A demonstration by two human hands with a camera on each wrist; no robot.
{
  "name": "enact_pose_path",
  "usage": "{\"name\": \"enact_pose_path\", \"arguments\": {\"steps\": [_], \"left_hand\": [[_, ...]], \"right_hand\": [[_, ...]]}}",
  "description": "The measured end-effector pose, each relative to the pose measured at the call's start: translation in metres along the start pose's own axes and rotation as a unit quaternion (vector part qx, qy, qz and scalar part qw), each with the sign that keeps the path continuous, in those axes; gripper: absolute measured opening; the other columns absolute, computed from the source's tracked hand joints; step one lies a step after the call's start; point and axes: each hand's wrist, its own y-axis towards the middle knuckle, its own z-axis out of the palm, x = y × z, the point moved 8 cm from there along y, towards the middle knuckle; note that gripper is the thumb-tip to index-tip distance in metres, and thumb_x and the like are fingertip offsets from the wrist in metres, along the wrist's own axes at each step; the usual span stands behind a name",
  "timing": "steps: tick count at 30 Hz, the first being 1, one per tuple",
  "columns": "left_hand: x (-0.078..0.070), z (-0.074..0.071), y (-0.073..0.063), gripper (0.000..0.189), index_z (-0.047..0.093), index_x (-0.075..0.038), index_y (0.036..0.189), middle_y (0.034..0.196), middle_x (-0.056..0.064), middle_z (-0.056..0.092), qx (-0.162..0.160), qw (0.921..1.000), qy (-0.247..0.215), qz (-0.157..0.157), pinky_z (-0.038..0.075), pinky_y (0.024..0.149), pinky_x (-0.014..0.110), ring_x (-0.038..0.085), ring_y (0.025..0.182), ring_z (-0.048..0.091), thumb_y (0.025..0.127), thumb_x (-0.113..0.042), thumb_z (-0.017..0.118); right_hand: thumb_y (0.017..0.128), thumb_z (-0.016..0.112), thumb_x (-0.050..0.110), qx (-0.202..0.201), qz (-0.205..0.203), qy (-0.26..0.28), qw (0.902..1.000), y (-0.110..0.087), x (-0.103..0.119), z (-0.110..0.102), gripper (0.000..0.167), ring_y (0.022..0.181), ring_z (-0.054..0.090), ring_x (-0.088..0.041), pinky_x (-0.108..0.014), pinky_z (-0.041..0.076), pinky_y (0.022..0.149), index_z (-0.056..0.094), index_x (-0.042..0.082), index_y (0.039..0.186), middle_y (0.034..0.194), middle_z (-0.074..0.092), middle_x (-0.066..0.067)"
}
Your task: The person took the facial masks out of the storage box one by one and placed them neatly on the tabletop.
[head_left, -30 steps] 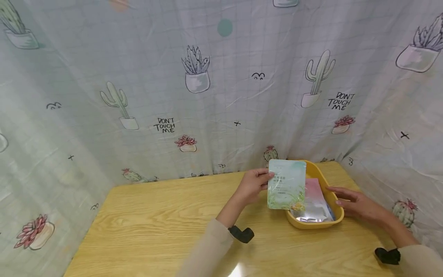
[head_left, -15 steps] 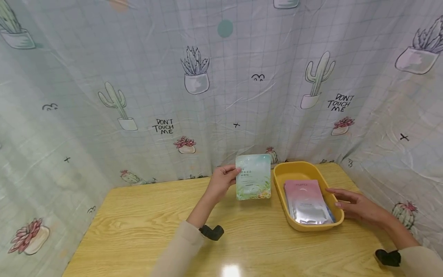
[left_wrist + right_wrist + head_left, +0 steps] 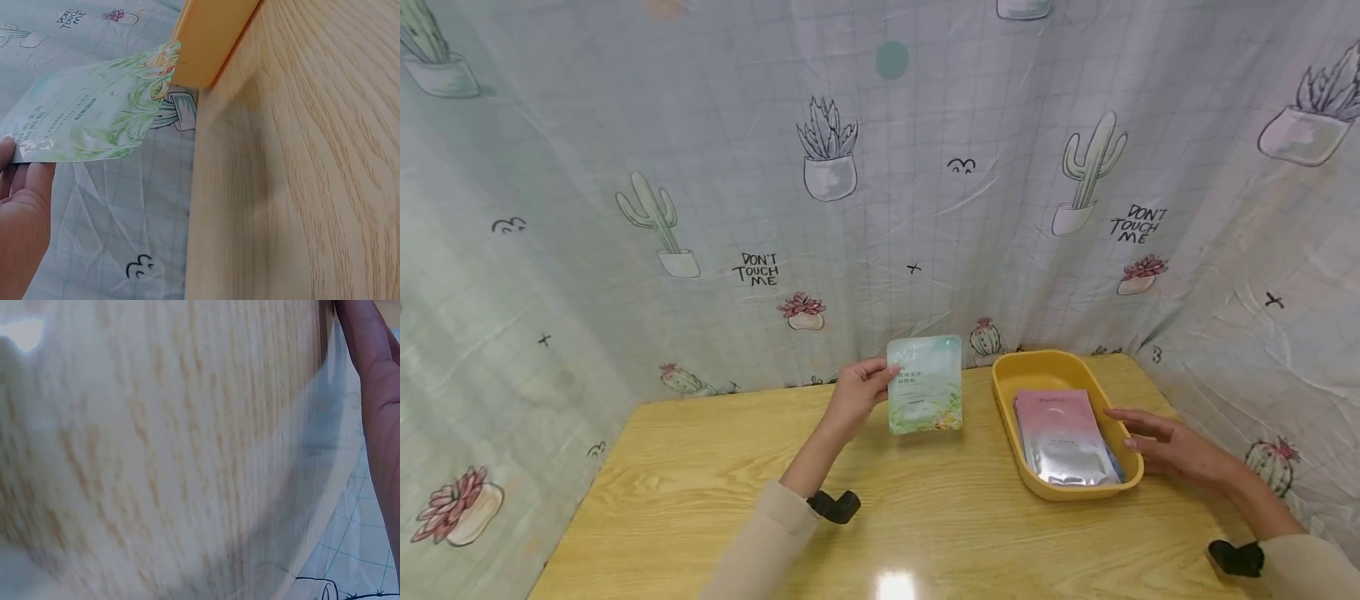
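Left hand (image 3: pixel 857 395): I pinch the green packet (image 3: pixel 925 388) by its edge, above the surface (image 3: pixel 700 492).
Right hand (image 3: pixel 1178 445): almost straight, touching the basket (image 3: pixel 1049 490).
Grip: should be light (packet may bend easily).

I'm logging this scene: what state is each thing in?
Left hand: pinching green packet.
Green packet: raised above table.
Right hand: touching yellow bin.
Yellow bin: upright, open-topped.
Pink-silver packet: lying in yellow bin.
Blue item: mostly covered.
Patterned curtain: hanging, creased.
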Motion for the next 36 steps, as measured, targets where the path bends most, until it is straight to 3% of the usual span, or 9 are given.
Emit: {"name": "enact_pose_path", "arguments": {"steps": [3, 12, 25, 32, 36], "left_hand": [[0.001, -0.008, -0.004, 0.021, 0.065, 0.011, 0.113, 0.088, 0.003, 0.070, -0.008, 1.0000, -0.001, -0.003, 0.058, 0.071, 0.023, 0.010, 0.079, 0.065, 0.104, -0.006, 0.058], [0.001, -0.025, -0.009, 0.019, 0.066, 0.009, 0.107, 0.086, 0.004, 0.069, -0.029, 0.9995, 0.006, -0.010, 0.057, 0.068, 0.022, 0.010, 0.075, 0.063, 0.104, -0.008, 0.059], [0.000, -0.051, -0.013, 0.022, 0.066, 0.011, 0.111, 0.092, 0.006, 0.072, -0.046, 0.9986, 0.023, -0.009, 0.061, 0.075, 0.027, 0.013, 0.082, 0.070, 0.104, -0.008, 0.059], [0.000, -0.075, -0.019, 0.021, 0.062, 0.006, 0.094, 0.067, -0.002, 0.050, -0.053, 0.9969, 0.053, -0.024, 0.043, 0.054, 0.020, 0.007, 0.058, 0.040, 0.103, -0.014, 0.061], [-0.002, -0.090, -0.025, 0.021, 0.063, 0.003, 0.096, 0.068, -0.002, 0.050, -0.053, 0.9951, 0.075, -0.036, 0.045, 0.058, 0.021, 0.008, 0.060, 0.042, 0.103, -0.016, 0.062]], "right_hand": [[0.110, 0.044, 0.014, -0.001, 0.007, -0.001, 1.0000, -0.001, -0.003, 0.002, 0.051, 0.118, 0.045, 0.018, -0.029, 0.055, 0.095, 0.031, 0.011, 0.160, 0.132, 0.038, 0.038], [0.111, 0.042, 0.015, 0.005, 0.019, 0.011, 0.9997, -0.001, -0.005, 0.001, 0.052, 0.118, 0.046, 0.017, -0.030, 0.056, 0.096, 0.028, 0.012, 0.161, 0.134, 0.037, 0.036], [0.111, 0.042, 0.014, 0.004, 0.013, 0.014, 0.9998, 0.001, -0.005, -0.001, 0.051, 0.119, 0.048, 0.015, -0.031, 0.056, 0.096, 0.029, 0.012, 0.161, 0.134, 0.039, 0.039], [0.111, 0.042, 0.013, 0.003, 0.014, 0.017, 0.9998, 0.000, -0.006, -0.001, 0.051, 0.119, 0.048, 0.014, -0.030, 0.055, 0.096, 0.030, 0.013, 0.161, 0.133, 0.040, 0.039], [0.111, 0.043, 0.014, -0.006, 0.017, 0.010, 0.9998, 0.000, -0.004, -0.002, 0.052, 0.119, 0.048, 0.014, -0.030, 0.055, 0.095, 0.030, 0.014, 0.161, 0.133, 0.040, 0.039]]}}
